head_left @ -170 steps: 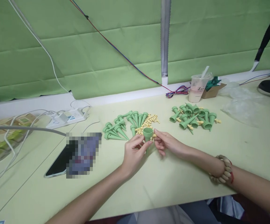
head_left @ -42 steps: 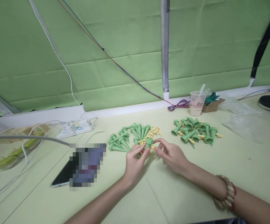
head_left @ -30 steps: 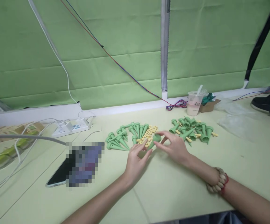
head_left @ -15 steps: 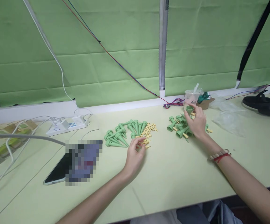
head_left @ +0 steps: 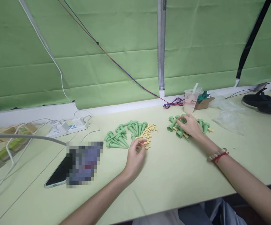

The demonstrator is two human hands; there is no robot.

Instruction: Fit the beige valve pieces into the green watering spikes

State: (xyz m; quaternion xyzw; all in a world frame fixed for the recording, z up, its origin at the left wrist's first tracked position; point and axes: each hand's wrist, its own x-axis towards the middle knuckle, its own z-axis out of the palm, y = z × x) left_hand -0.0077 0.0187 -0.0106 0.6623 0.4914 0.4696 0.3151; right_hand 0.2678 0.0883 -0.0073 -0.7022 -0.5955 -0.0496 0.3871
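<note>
My left hand (head_left: 135, 156) rests on the table by a heap of small yellow plastic nozzles (head_left: 152, 128). Its fingers are curved, with a gap between thumb and forefinger and nothing visible between them. Left of that heap lie several loose green plastic spikes (head_left: 117, 142), hollow cones with wide caps. My right hand (head_left: 190, 126) is low over a second pile, where green spikes (head_left: 171, 125) have yellow nozzles attached. Its fingers are closed at a green spike in this pile; the hand partly hides their grip.
A phone (head_left: 57, 172) lies at the left, near a white power strip (head_left: 67, 126) with cables. Behind the right pile stand a plastic cup (head_left: 190, 101) and a small cardboard box (head_left: 203, 103). Clear plastic bags (head_left: 229, 120) and a black sandal-like item (head_left: 262, 101) are farther right.
My right hand has moved down and slightly left, bringing the green spike it held above the pile down among the others. The left hand has stayed in place.
</note>
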